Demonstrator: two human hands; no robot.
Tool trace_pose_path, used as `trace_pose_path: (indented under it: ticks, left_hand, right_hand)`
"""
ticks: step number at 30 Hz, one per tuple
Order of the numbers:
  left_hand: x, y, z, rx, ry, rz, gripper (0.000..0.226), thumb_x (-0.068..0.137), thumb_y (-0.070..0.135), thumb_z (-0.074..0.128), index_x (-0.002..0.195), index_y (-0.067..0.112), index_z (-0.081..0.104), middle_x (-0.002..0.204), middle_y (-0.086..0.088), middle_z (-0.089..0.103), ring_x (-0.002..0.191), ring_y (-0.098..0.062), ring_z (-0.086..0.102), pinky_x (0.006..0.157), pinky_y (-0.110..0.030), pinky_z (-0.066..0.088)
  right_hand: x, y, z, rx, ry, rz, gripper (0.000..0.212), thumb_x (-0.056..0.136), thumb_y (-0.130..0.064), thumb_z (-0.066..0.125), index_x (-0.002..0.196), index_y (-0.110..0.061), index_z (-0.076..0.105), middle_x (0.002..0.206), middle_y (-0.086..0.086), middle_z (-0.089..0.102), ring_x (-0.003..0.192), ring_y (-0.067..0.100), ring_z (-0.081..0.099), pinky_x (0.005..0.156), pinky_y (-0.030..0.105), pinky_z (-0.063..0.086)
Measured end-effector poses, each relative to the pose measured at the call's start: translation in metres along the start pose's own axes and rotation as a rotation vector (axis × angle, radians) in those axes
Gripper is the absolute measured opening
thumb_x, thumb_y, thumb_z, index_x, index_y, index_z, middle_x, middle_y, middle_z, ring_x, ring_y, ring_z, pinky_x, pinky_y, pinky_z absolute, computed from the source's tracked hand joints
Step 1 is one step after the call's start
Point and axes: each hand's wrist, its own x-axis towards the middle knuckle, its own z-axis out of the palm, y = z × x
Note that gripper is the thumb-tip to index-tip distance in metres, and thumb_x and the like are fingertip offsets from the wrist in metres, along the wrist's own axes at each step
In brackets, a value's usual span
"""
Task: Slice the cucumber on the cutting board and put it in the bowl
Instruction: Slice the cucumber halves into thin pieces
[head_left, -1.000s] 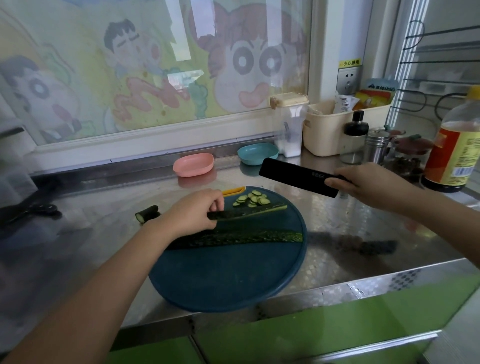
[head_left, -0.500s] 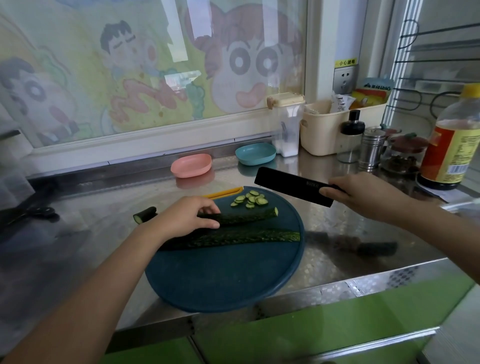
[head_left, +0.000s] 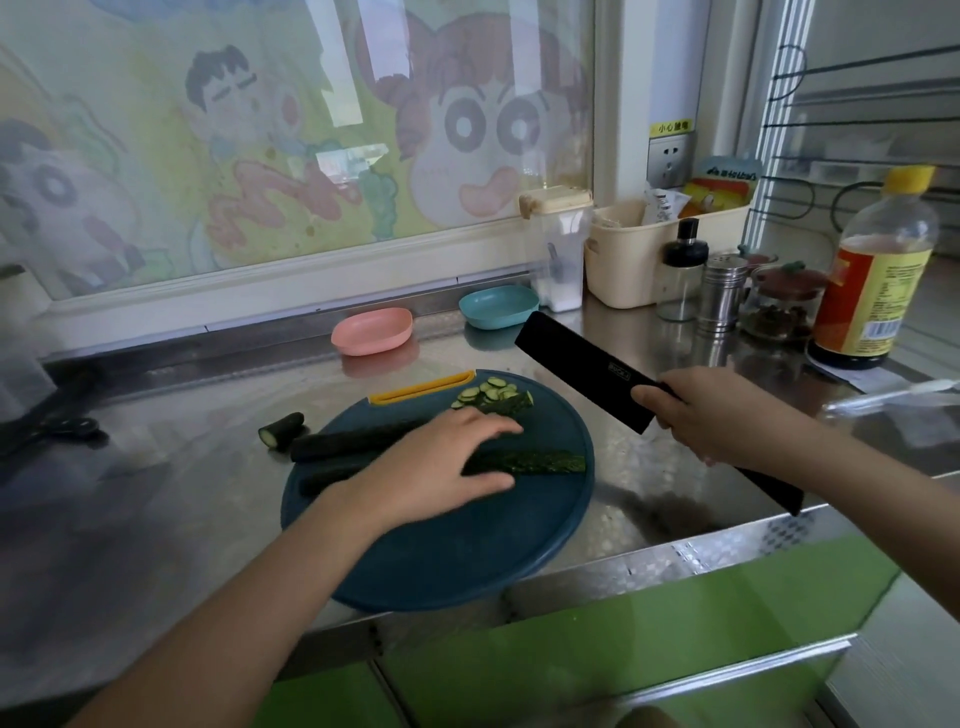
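Observation:
A round dark blue cutting board (head_left: 436, 551) lies on the steel counter. Two long cucumber halves rest on it: the far half (head_left: 353, 439) and the near half (head_left: 540, 461). Several thin slices (head_left: 483, 392) sit at the board's far edge. My left hand (head_left: 441, 465) lies over the near half, fingers spread, thumb in front of it. To the right of the board my right hand (head_left: 701, 415) grips a black knife (head_left: 582, 369), its blade raised above the board's right rim. A pink bowl (head_left: 371, 331) and a teal bowl (head_left: 497, 307) stand behind the board.
A cut cucumber end (head_left: 280, 428) lies on the counter left of the board. A salt box (head_left: 558, 244), a cream basket (head_left: 634, 260), a steel shaker (head_left: 722, 291), a jar (head_left: 779, 306) and a sauce bottle (head_left: 872, 280) crowd the back right. The counter edge (head_left: 675, 556) runs close in front.
My left hand let go of the far cucumber half and slid right and nearer, over the near half. The knife has tilted and come slightly closer to the board.

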Motion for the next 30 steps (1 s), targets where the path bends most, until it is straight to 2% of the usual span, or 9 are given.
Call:
trace_pose_path:
  ticks: [2,6,11,17,22,26,30]
  left_hand:
    - [-0.004,0.003,0.012,0.032,-0.005,0.016,0.046,0.096,0.039,0.048,0.141,0.04,0.035,0.13,0.011,0.044,0.122,-0.004,0.038,0.101,-0.022,0.035]
    - [-0.006,-0.001,0.026,0.079,0.112,0.017,0.042,0.1,0.027,0.041,0.141,0.037,0.037,0.127,0.005,0.046,0.116,-0.012,0.041,0.099,-0.027,0.036]
    - [-0.007,0.003,0.039,0.103,0.216,-0.018,0.041,0.101,0.025,0.04,0.141,0.032,0.041,0.125,0.001,0.049,0.111,-0.016,0.042,0.095,-0.027,0.037]
    - [0.015,0.027,0.046,0.139,0.259,-0.124,0.041,0.102,0.021,0.037,0.142,0.027,0.041,0.126,-0.005,0.05,0.112,-0.023,0.043,0.087,-0.033,0.041]
    - [0.063,0.062,0.049,0.294,0.159,-0.285,0.05,0.1,0.013,0.033,0.148,0.023,0.026,0.132,-0.015,0.042,0.119,-0.03,0.039,0.089,-0.036,0.039]
    - [0.086,0.066,0.036,0.398,-0.022,-0.288,0.063,0.097,0.014,0.038,0.152,0.029,0.011,0.135,-0.016,0.035,0.122,-0.033,0.037,0.085,-0.037,0.043]
    - [0.076,0.065,0.036,0.458,-0.04,-0.291,0.065,0.096,0.016,0.039,0.152,0.028,0.009,0.132,-0.014,0.037,0.115,-0.031,0.041,0.08,-0.035,0.044]
  right_hand:
    - [-0.011,-0.004,0.0,0.008,-0.027,0.035,0.04,0.099,-0.037,0.04,0.077,-0.007,0.053,0.056,0.005,0.056,0.036,0.015,0.055,0.054,0.036,0.052]
    - [-0.034,-0.011,0.006,0.016,-0.059,0.082,0.033,0.1,-0.03,0.04,0.08,-0.006,0.052,0.068,0.01,0.057,0.034,0.011,0.055,0.043,0.031,0.051]
    - [-0.05,-0.018,0.008,0.052,-0.061,0.09,0.034,0.1,-0.03,0.039,0.08,-0.006,0.052,0.065,0.01,0.057,0.032,0.011,0.054,0.044,0.03,0.049]
    - [-0.049,-0.015,0.007,0.12,-0.024,0.146,0.037,0.1,-0.03,0.039,0.086,0.0,0.055,0.067,0.013,0.058,0.045,0.021,0.058,0.045,0.032,0.053]
    - [-0.037,0.0,0.003,0.11,0.038,0.196,0.037,0.1,-0.031,0.04,0.08,-0.002,0.053,0.068,0.016,0.061,0.047,0.024,0.06,0.048,0.033,0.053]
    - [-0.035,0.013,-0.006,0.02,0.081,0.205,0.029,0.098,-0.029,0.045,0.077,-0.009,0.05,0.065,0.008,0.058,0.047,0.019,0.058,0.044,0.028,0.049]
    - [-0.036,0.024,-0.009,-0.037,0.119,0.204,0.026,0.097,-0.027,0.047,0.077,-0.01,0.049,0.064,0.003,0.051,0.05,0.013,0.05,0.043,0.023,0.037]
